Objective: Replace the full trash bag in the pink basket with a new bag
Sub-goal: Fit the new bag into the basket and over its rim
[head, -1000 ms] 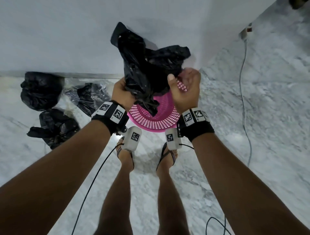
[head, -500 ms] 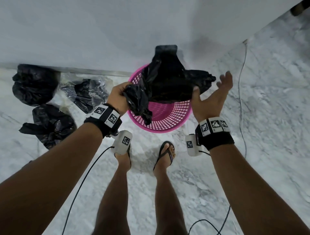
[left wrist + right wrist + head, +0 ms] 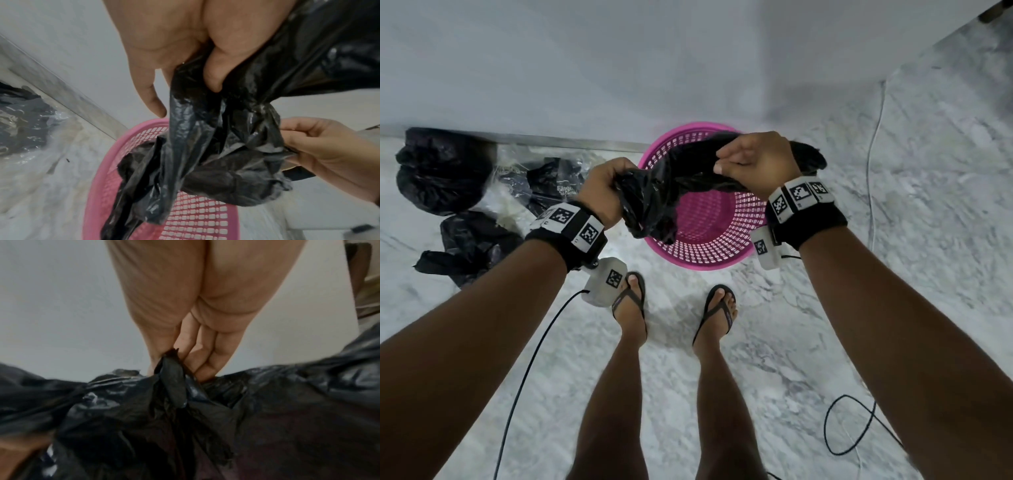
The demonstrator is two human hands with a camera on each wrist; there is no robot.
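A pink mesh basket (image 3: 709, 246) stands on the marble floor against the white wall, with no liner in it. Above its mouth a crumpled new black bag (image 3: 671, 185) stretches between both hands. My left hand (image 3: 604, 186) grips the bag's left end over the basket's left rim. My right hand (image 3: 755, 161) pinches the bag's upper edge between thumb and fingers above the far rim. In the left wrist view the bag (image 3: 216, 138) hangs down into the basket (image 3: 197, 216), and the right hand (image 3: 320, 146) pinches its edge. The right wrist view shows fingers (image 3: 197, 353) pinching a fold of the bag (image 3: 174, 386).
Tied full black trash bags (image 3: 441, 171) (image 3: 472, 246) lie on the floor at the left by the wall, beside clear plastic packaging (image 3: 544, 185). My sandalled feet (image 3: 631, 308) stand just in front of the basket. A white cable (image 3: 873, 164) runs along the floor at the right.
The bag came down from in front of the wall to just above the basket. My right hand, open half a second ago, has closed on the bag's edge again.
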